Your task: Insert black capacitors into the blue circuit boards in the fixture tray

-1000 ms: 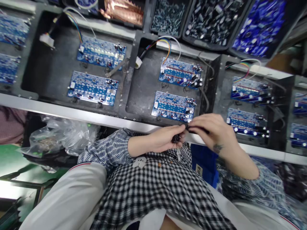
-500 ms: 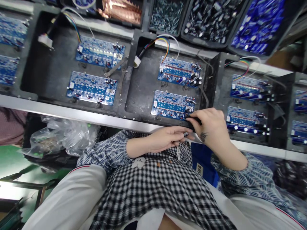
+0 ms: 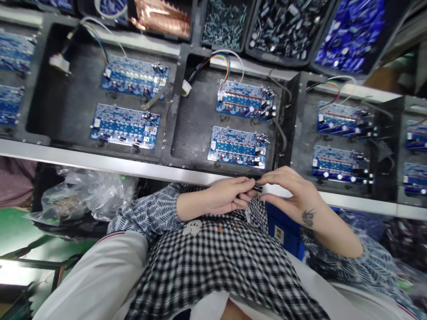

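Observation:
My left hand (image 3: pixel 224 195) is curled just below the metal rail (image 3: pixel 100 161), fingers closed on small dark parts that I cannot make out. My right hand (image 3: pixel 290 192) meets it from the right, and its fingertips pinch a small dark cylindrical component (image 3: pixel 256 188) between the two hands. Directly beyond my hands a blue circuit board (image 3: pixel 237 147) lies in a black carrier tray (image 3: pixel 193 133), with a second blue board (image 3: pixel 246 100) and its coloured wires behind it.
More black trays with pairs of blue boards run left (image 3: pixel 125 126) and right (image 3: pixel 340 158) along the line. Bins at the back hold copper parts (image 3: pixel 163 18), grey screws (image 3: pixel 223 22), dark capacitors (image 3: pixel 283 26) and blue parts (image 3: pixel 350 31). Plastic bags (image 3: pixel 80 191) lie under the rail at left.
My right hand went up to the near board's lower right corner, then came back to my left hand. It now pinches a small dark component at the left fingertips.

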`<state>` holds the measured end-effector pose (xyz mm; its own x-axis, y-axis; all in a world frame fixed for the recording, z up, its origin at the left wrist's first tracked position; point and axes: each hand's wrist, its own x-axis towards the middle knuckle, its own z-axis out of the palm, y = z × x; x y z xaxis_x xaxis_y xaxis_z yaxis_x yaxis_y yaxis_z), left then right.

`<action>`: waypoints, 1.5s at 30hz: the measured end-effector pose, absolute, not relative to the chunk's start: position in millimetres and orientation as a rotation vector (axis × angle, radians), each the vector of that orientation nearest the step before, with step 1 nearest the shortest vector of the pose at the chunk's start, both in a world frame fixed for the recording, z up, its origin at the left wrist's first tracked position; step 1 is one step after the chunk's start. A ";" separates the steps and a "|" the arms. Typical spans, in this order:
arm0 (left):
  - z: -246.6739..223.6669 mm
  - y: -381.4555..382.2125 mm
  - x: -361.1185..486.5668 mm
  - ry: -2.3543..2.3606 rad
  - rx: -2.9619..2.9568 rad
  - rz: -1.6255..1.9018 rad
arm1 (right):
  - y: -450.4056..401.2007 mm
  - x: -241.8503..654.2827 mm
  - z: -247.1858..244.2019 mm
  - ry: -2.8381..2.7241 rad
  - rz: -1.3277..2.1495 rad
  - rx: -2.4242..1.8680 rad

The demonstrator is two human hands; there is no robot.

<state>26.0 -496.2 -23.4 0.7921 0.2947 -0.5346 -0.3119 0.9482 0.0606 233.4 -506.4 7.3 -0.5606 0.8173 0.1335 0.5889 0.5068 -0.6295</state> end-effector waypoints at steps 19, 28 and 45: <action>25.7 -340.2 33.0 1.021 0.815 0.714 | -461.3 235.5 -17.5 -2.460 0.100 -1.789; 39.2 -335.9 28.1 1.090 0.846 0.703 | -466.6 216.4 -13.4 -2.453 0.196 -1.837; 52.7 -354.8 73.4 1.115 0.814 0.651 | -495.9 263.9 -43.7 -2.265 -0.022 -1.664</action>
<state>73.4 -354.8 52.7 0.3163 0.7983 -0.5125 -0.0533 0.5543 0.8306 263.9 -495.9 -43.7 -0.2637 0.9258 0.2707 0.9309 0.3178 -0.1801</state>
